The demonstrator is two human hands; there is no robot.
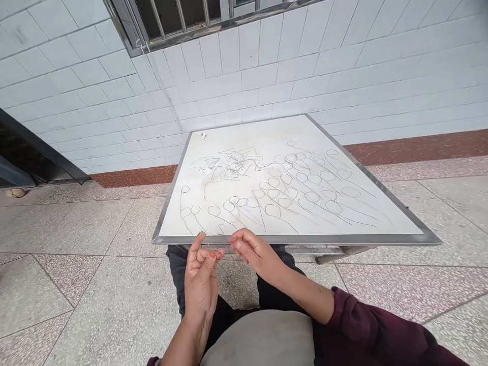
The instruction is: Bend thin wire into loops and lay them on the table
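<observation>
My left hand is just off the table's near edge, thumb and fingers pinched and the index finger raised. A very thin wire seems to be in this pinch, though only faint traces of it show. Close by on the right, my right hand has its thumb and fingertips pressed together, apparently at the same thin wire. Many thin dark wires with round loops lie on the white tabletop, their straight tails pointing towards me. A tangled pile of bent wires without clear loops sits farther back on the left.
A grey metal rim edges the table, which stands close to a white tiled wall. A small red-and-white item is at its far left corner. Below the barred window hangs a pale cord. The floor is speckled stone.
</observation>
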